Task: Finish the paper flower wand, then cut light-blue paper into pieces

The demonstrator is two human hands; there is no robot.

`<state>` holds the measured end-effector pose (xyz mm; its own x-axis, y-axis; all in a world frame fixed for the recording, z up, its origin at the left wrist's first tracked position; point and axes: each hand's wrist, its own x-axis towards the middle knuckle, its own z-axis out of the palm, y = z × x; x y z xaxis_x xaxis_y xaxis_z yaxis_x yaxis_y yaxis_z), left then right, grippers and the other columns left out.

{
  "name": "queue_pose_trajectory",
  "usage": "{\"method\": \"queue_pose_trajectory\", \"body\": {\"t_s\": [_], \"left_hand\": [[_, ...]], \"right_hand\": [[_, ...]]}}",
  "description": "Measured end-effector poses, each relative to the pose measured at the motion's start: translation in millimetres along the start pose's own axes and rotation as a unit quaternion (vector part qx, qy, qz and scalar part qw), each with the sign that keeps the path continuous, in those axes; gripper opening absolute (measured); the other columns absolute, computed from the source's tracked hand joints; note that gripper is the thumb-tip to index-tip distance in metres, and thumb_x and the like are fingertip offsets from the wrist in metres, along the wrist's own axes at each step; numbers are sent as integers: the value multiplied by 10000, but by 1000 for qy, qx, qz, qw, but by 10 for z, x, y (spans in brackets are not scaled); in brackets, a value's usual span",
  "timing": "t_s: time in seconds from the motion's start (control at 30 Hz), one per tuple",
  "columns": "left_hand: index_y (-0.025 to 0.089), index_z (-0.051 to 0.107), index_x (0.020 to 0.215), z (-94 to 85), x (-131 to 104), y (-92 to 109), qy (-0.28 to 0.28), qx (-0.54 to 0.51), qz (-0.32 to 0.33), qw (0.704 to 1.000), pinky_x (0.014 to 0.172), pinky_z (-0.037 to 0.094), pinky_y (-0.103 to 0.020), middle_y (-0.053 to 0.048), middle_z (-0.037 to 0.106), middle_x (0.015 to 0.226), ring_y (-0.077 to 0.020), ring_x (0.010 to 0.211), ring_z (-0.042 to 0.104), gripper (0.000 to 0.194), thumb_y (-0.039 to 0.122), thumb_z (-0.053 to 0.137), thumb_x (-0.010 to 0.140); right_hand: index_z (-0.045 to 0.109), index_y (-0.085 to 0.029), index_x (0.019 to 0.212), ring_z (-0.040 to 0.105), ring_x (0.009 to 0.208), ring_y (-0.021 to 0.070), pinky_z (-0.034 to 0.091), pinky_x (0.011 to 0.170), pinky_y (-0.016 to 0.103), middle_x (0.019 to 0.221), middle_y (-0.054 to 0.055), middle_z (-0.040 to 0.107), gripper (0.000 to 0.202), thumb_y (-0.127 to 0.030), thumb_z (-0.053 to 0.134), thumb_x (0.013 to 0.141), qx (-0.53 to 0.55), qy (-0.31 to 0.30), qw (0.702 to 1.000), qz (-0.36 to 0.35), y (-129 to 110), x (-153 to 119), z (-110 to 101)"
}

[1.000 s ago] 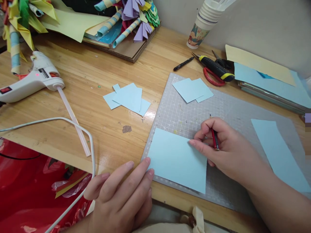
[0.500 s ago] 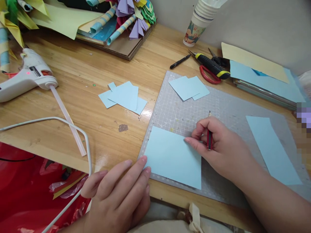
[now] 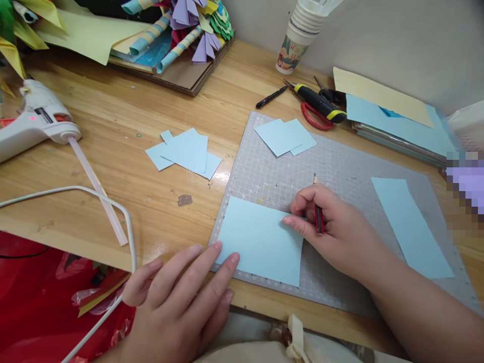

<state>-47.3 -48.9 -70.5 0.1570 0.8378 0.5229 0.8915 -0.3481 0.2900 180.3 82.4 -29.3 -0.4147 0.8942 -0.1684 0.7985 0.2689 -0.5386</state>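
A rectangular sheet of light blue paper (image 3: 260,242) lies flat at the near left corner of the grey cutting mat (image 3: 340,166). My left hand (image 3: 181,297) rests at its lower left edge, fingers stretched out, with a fingertip on the paper. In my right hand (image 3: 333,222) is a red and black pencil (image 3: 319,219), its point turned up and away from the sheet. The right thumb touches the paper's upper right part. Two smaller blue pieces (image 3: 280,137) overlap on the mat's far left, and a long blue strip (image 3: 412,227) lies on its right.
A white glue gun (image 3: 45,116) with a glue stick and cable (image 3: 130,227) lies left. More blue scraps (image 3: 185,151) are on the table. Behind the mat are a black pen (image 3: 271,97), pliers (image 3: 317,101), scissors (image 3: 327,93), stacked paper cups (image 3: 295,45) and paper sheets (image 3: 397,121).
The view has shifted slightly, so most things sit further left. The blue sheet has turned a little, and a left fingertip now reaches further onto it. The pencil stays in my right hand.
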Motion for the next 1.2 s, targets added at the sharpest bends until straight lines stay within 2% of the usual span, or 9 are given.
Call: {"method": "queue_pose_trajectory", "body": {"t_s": [0.27, 0.33, 0.77, 1.2], "left_hand": [[333, 645, 1181, 74, -166, 18, 14, 16, -36, 999, 809, 341, -403, -70, 510, 933, -223, 840, 483, 344, 277, 561, 853], [327, 658, 1163, 84, -171, 35, 22, 13, -50, 998, 805, 330, -410, -77, 506, 933, -230, 841, 482, 331, 269, 548, 856], [290, 705, 1071, 69, -117, 30, 29, 17, -33, 999, 764, 325, -386, -71, 499, 917, -212, 834, 476, 269, 244, 549, 857], [328, 674, 1127, 96, -166, 41, 36, 10, -55, 998, 793, 324, -395, -63, 508, 943, -212, 853, 482, 304, 253, 570, 851]], "right_hand": [[473, -241, 837, 429, 534, 113, 375, 513, 260, 683, -30, 512, 127, -312, 574, 861, -1, -3, 1000, -3, 28, -1, -1], [473, -240, 838, 435, 538, 116, 379, 517, 264, 684, -27, 517, 124, -313, 571, 862, -2, -2, 1000, -2, 30, -2, 3], [466, -252, 841, 436, 538, 111, 385, 508, 262, 693, -38, 517, 124, -321, 567, 868, -1, -5, 1000, 5, 15, 0, -4], [472, -248, 840, 438, 537, 101, 386, 506, 247, 690, -51, 517, 129, -319, 577, 859, -4, 1, 1000, -6, 45, 5, 11]]}}
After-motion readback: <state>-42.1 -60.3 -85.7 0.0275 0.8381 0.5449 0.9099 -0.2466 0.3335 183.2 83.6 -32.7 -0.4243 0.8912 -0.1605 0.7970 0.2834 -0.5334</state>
